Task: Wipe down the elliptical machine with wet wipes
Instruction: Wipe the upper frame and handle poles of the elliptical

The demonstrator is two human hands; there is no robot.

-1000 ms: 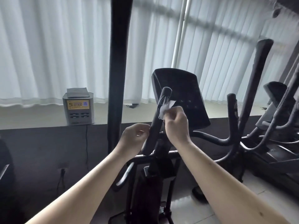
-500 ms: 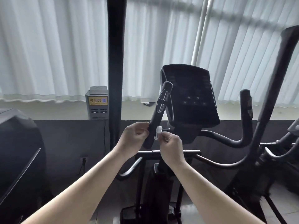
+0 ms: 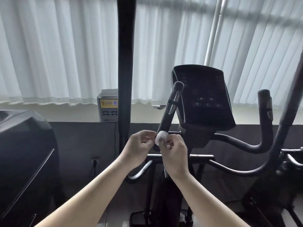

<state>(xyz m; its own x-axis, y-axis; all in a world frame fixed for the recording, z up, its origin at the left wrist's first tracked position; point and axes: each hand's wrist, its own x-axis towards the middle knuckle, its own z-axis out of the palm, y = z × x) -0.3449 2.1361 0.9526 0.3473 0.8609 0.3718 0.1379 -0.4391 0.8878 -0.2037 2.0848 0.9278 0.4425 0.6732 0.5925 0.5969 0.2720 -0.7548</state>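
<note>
The black elliptical machine stands in front of me, its console [image 3: 205, 97] dark and tilted. The short left handle [image 3: 170, 112] with a silver sensor strip rises from the lower bar [image 3: 201, 156]. A small crumpled white wet wipe [image 3: 160, 137] sits at the base of that handle. My left hand [image 3: 139, 148] and my right hand [image 3: 174, 153] both pinch the wipe between fingertips, in front of the handle's lower end. The right short handle [image 3: 264, 108] is untouched.
A tall black moving arm [image 3: 125, 63] rises left of centre. A grey charging station [image 3: 107, 106] stands on the window ledge under white vertical blinds. Another dark machine [image 3: 24, 153] fills the left edge, and a further arm [image 3: 288, 104] crosses the right edge.
My right hand slid the wipe down the left handle from near its top to its base. My left hand let go of the handle and now pinches the wipe too.
</note>
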